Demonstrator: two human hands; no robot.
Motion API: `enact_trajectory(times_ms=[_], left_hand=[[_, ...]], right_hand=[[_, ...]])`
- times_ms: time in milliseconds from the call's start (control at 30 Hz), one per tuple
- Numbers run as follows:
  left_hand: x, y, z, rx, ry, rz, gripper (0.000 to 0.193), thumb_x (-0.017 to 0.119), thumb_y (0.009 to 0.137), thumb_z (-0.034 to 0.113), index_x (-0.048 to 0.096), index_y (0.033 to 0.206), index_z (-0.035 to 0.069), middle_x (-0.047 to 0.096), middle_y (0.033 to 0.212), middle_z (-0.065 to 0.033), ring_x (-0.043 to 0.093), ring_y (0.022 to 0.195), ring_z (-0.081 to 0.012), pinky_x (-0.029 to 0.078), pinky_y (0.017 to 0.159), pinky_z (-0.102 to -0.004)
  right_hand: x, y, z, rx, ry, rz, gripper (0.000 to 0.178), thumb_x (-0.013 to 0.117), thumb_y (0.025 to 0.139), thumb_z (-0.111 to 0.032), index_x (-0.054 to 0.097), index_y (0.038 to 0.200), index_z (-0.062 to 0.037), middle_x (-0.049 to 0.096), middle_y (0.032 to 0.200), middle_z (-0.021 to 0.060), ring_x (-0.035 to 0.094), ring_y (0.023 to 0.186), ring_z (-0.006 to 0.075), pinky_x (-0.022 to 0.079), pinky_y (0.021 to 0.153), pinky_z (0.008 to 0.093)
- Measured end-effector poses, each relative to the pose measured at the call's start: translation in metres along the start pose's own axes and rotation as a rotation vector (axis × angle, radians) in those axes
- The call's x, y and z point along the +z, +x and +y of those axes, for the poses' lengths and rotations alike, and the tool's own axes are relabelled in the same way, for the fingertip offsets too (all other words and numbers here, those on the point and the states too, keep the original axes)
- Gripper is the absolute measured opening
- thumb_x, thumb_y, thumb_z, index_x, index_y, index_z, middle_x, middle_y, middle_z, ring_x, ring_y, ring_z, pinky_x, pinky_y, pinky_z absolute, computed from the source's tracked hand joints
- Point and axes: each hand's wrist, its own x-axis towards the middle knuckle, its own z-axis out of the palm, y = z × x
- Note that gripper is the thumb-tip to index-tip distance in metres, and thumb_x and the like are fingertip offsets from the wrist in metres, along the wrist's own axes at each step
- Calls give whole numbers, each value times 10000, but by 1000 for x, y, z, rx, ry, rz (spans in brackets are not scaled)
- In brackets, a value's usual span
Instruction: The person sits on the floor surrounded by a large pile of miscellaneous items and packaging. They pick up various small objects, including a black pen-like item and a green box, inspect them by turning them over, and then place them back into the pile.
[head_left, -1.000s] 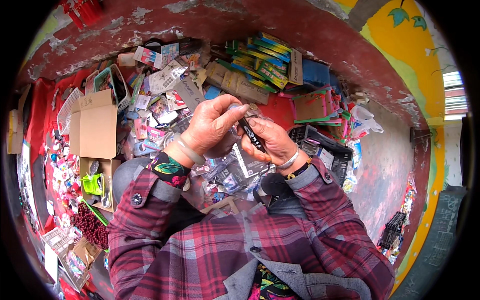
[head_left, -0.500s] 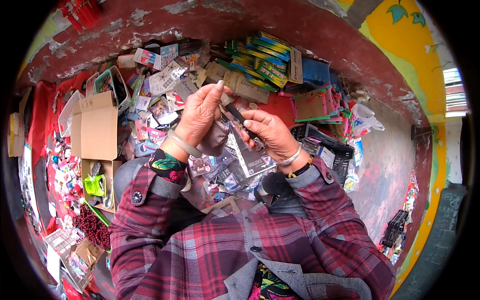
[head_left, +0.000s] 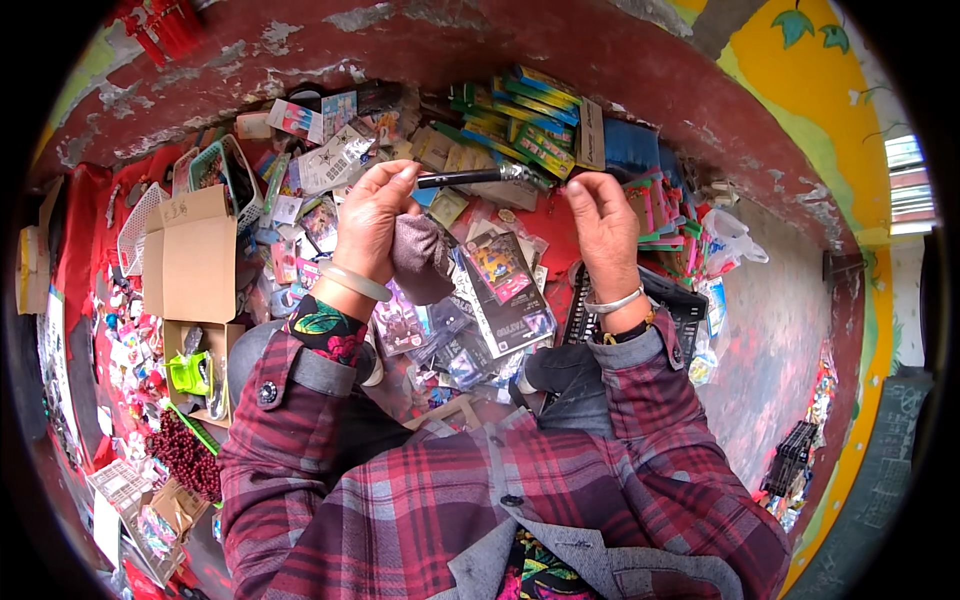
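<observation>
My left hand is closed, thumb and finger pinching one end of a slim black pen-shaped stick. The stick points right, and its far end looks clear and shiny, like plastic wrap. A bunched mauve-grey cloth hangs from the same hand, under the stick. My right hand is raised just past the wrapped end, its fingers curled and thumb close to the forefinger. Whether they hold something is too small to make out. Below both hands lie flat dark packets with printed pictures.
An open cardboard box with a bright green item stands left. Yellow-green boxes are piled against the wall. A black plastic crate sits beside my right wrist. Dark red beads lie at lower left.
My right hand has come off the black stick and moved right and up. The stick has swung from slanting to nearly level in my left hand, and more of the cloth shows.
</observation>
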Motion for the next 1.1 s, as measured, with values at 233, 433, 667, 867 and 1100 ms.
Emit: enact_trajectory(times_ms=[233,433,667,867,1100], left_hand=[[12,-8,-4,-10,-9,-145,144,588,864,111,549,967,18,597,796,-47,552,573,-104,442,511,-207],[25,-18,-1,-77,205,-311,234,603,837,54,513,1049,15,603,898,-51,561,639,-91,454,578,-193],[24,-22,-15,143,921,-471,242,616,850,148,594,1040,-2,584,759,-30,509,698,-78,442,630,-248],[17,-15,-19,193,889,-515,228,567,889,168,597,1032,-8,533,702,-6,486,663,-75,422,595,-239],[18,-19,-8,-182,541,-490,244,564,895,186,587,1033,-14,504,691,35,446,634,-41,381,564,-198]], right_hand=[[14,-12,2,424,491,-264,509,554,805,-575,543,729,-71,565,665,31,554,635,116,416,591,227],[5,-2,8,337,372,-65,385,649,820,-394,536,668,-59,489,580,-14,444,519,70,351,492,217],[0,2,6,267,196,-150,332,644,842,-312,530,681,-45,492,613,-30,434,574,41,364,523,207],[-4,3,4,263,216,-233,306,621,863,-277,534,707,-28,508,666,-26,452,624,37,394,564,196],[-11,5,1,18,143,-326,198,612,865,-199,591,837,-4,548,738,-22,494,699,44,406,631,192]])
